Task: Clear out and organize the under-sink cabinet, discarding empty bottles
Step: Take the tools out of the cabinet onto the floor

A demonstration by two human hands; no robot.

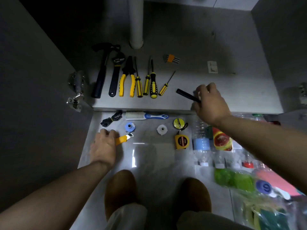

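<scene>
Two grips at the cabinet (216, 47).
Left hand (104, 144) grips knife (124, 139) below brush (146, 115); right hand (211, 103) pinches black tool (186, 95) up-right of brush.

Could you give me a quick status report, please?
Left hand grips cutter on floor. Right hand holds black tool in cabinet. Bottles out on floor.

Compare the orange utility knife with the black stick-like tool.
The utility knife is orange with a metal tip; the black tool is all black. The left hand holds the utility knife over the floor tiles; the right hand holds the black tool over the cabinet floor. Both are slim, elongated and held at one end.
</scene>
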